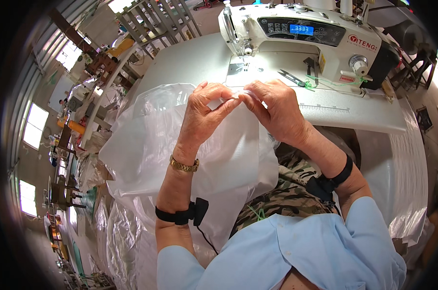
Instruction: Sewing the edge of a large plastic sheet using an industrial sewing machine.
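Note:
Both hands meet in front of the sewing machine (303,24), thumbs and fingertips pinched close together. My left hand (204,111) is closed on the edge of a translucent white plastic sheet (219,159). Beside it, my right hand (279,108) pinches the same edge, just short of the lit needle area (246,65). From my fingers the sheet hangs over the table's front edge and onto my lap. The fingers partly cover the bit of edge they grip.
Thread snips (294,77) and green thread (325,81) lie on the white machine table (180,63), right of the needle. Layered white sheets (397,164) drape over the table's right end. Crumpled clear plastic (124,237) lies at lower left. Slatted wooden racks (156,21) stand behind.

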A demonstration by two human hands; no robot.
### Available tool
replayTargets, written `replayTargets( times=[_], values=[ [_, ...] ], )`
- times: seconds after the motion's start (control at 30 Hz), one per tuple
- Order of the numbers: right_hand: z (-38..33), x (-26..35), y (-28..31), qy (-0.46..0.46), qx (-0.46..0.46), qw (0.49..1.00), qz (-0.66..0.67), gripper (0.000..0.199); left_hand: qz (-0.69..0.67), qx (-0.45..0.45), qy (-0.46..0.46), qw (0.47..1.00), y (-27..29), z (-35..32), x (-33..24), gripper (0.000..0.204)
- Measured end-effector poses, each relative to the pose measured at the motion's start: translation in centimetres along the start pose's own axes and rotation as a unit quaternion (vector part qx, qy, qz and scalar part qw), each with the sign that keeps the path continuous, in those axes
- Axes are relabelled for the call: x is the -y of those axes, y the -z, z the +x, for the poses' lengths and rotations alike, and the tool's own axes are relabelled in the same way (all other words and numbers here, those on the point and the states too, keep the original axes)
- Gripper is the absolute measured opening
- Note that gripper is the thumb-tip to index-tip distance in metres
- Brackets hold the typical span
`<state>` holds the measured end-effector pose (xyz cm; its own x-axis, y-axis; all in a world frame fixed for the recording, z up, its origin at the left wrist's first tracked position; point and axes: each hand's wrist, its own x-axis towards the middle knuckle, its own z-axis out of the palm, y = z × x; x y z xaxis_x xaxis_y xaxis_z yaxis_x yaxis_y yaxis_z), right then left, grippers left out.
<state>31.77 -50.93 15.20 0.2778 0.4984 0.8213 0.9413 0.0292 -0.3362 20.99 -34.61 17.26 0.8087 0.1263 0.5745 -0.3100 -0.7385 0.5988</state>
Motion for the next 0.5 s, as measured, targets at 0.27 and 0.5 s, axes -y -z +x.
replayTargets(
  times=[0.27, 0.5],
  values=[
    [0.7, 0.7, 0.5, -0.011, 0.005, 0.997, 0.076, 0.015, -0.026, -0.049, 0.015, 0.998, 0.2, 0.1, -2.1, 0.016],
    [1.5, 1.8, 0.2, -0.039, -0.032, 0.976, 0.212, 0.022, 0.049, 0.038, -0.034, 0.998, 2.9, 1.6, -2.3, 0.02]
  ],
)
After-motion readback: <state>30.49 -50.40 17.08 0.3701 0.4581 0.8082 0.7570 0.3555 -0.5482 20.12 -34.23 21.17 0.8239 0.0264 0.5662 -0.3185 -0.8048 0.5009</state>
